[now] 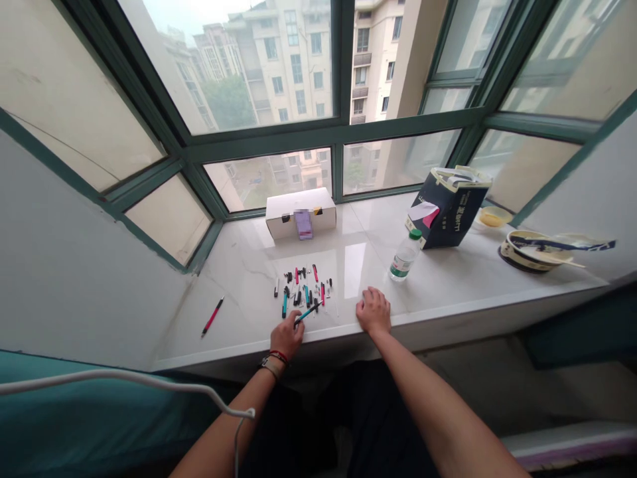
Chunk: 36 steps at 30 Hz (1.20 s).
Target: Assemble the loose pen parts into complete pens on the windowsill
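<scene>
My left hand (287, 335) is closed on a teal and black pen (307, 313) at the front edge of the white marble sill (249, 249). The pen slants up to the right, over a spread of pen parts. Among these are a teal barrel (284, 304), a red barrel (315, 273), a black piece (297, 296) and several small parts too tiny to name. My right hand (374, 311) rests on the sill's front edge with its fingers curled in, and nothing shows in it. A red and black pen (212, 317) lies apart at the left.
A white box (301, 214) with a small purple pack (303, 224) before it stands by the window. At the right are a water bottle (405, 255), a dark blue paper bag (448, 207), a takeaway bowl (532, 252) and a small tub (494, 218). A white cable (124, 375) crosses the lower left.
</scene>
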Available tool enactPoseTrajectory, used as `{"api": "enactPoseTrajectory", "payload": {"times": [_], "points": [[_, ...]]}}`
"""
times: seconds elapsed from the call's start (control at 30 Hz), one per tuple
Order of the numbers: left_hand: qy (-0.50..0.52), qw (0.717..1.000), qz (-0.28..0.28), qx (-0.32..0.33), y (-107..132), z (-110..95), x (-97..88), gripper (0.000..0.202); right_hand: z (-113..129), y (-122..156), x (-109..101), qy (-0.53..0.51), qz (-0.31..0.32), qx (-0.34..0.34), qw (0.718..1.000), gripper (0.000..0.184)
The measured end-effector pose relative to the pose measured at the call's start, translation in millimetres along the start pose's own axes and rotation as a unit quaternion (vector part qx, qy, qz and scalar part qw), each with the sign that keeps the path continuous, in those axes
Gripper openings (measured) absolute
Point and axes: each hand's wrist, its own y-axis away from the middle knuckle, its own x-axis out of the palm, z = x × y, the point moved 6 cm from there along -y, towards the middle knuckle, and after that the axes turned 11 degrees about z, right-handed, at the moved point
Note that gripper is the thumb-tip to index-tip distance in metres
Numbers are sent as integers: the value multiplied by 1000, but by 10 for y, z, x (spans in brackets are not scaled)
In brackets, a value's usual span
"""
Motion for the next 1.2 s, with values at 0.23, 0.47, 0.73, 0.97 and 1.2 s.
{"api": "enactPoseTrajectory", "payload": {"times": [0.23,0.47,0.73,0.97,1.2], "points": [[-73,997,22,10,-9,-105,51,42,4,-4,-4,3,-2,-5,1000,29],[-79,995,52,19,-100,-142,147,31,2,2,-26,-2,16,-3,1000,33],[-13,999,21,29,-145,-190,148,28,11,2,-40,-3,21,-5,1000,33],[6,999,-4,37,-155,-187,190,29,10,53,-75,-76,-4,-23,997,32],[20,999,-3,50,-158,-189,194,25,670,216,435,-398,266,-69,875,55]]}}
